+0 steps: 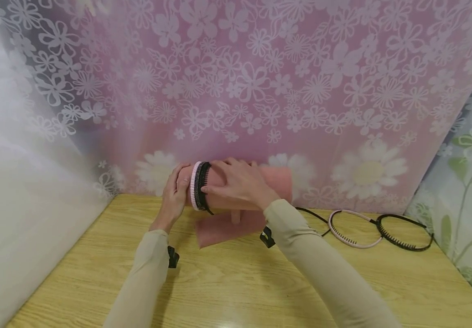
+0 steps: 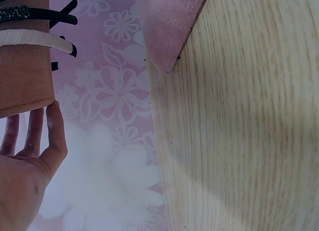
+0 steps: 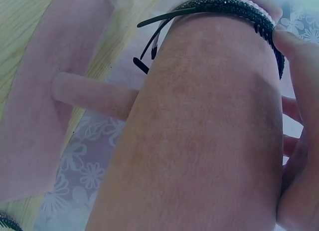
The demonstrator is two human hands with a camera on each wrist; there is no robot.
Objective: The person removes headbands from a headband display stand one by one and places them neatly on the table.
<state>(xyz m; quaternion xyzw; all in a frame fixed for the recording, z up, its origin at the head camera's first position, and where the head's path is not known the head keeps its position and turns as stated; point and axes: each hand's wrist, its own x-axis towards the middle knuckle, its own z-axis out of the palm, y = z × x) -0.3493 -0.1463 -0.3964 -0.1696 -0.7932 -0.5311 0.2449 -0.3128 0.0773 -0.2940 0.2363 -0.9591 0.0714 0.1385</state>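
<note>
A pink fabric-covered roll (image 1: 277,182) lies level on its stand, above a pink base (image 1: 215,230). Around its left part sit a pale pink headband (image 1: 193,187), a glittery black headband (image 3: 219,5) and a black toothed headband (image 1: 207,172), side by side. My left hand (image 1: 174,196) touches the roll's left end with its fingertips; in the left wrist view, those fingers (image 2: 56,126) are nearly straight. My right hand (image 1: 240,182) lies over the top of the roll, its thumb against the toothed headband's edge. The roll hides part of the right fingers in the right wrist view.
On the wooden table (image 1: 227,287) to the right lie a pink toothed headband (image 1: 360,246), a black toothed headband (image 1: 404,246) and a black band (image 1: 313,214) partly hidden by the right forearm. A flowered pink curtain (image 1: 240,82) hangs close behind the roll.
</note>
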